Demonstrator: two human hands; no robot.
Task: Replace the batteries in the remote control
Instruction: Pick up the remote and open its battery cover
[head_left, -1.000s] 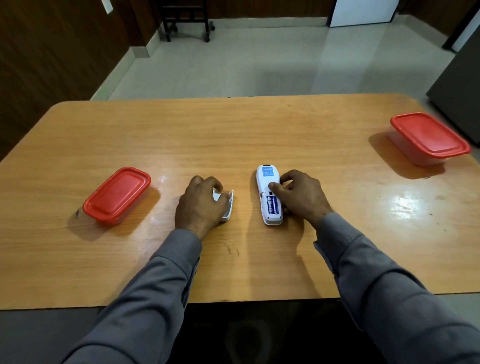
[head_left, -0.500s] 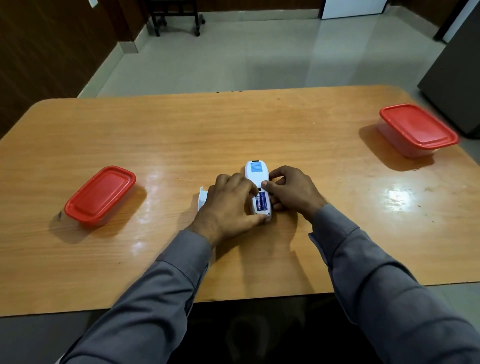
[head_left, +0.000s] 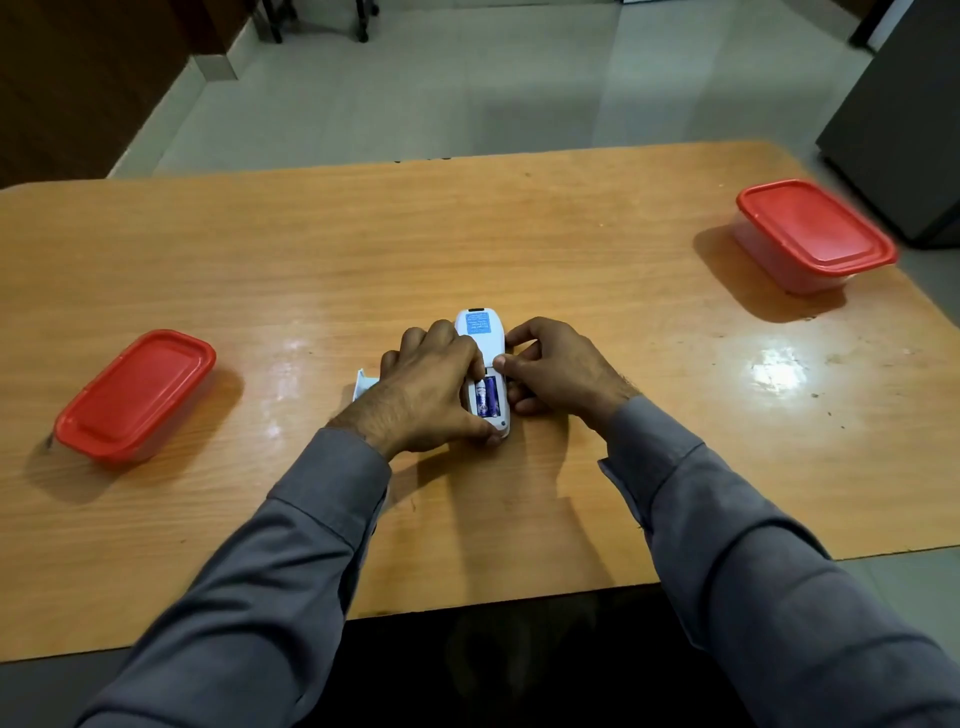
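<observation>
— What are your hands doing?
— My left hand (head_left: 426, 395) grips the white remote control (head_left: 485, 364) from the left, thumb at its near end. My right hand (head_left: 556, 371) clamps its right edge, thumb at the top of the open bay.
— And the batteries?
— Two blue batteries (head_left: 488, 397) sit in the bay. The remote lies face down at the table's (head_left: 519, 239) middle, its cover (head_left: 363, 383) just left of my hand. One red-lidded box (head_left: 137, 395) sits far left, another (head_left: 813, 234) far right.
</observation>
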